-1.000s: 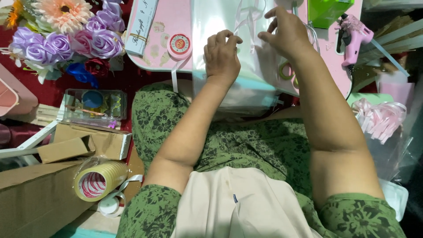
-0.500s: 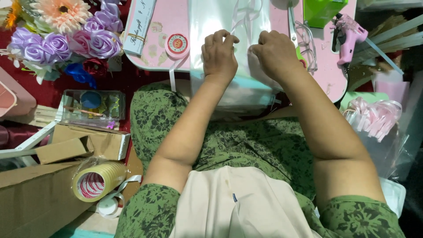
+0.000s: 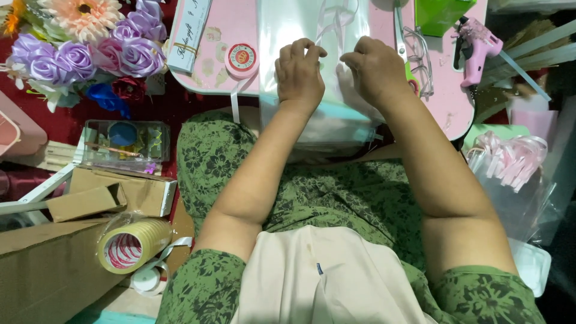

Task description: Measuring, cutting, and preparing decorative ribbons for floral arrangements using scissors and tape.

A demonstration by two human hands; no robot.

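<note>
A pink table [image 3: 240, 24] at twelve o'clock carries a clear plastic sheet [image 3: 300, 30]. On it, the left hand [image 3: 298, 75] and right hand [image 3: 375, 69] each curl shut, pinching thin white ribbon [image 3: 329, 18].

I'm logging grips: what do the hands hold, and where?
Both hands, left hand and right hand, pinch a thin white ribbon over the clear wrap.

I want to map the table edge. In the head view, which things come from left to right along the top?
Purple fabric roses → round red-and-white tape roll → left hand → right hand → eyeglasses → pink glue gun.
</note>
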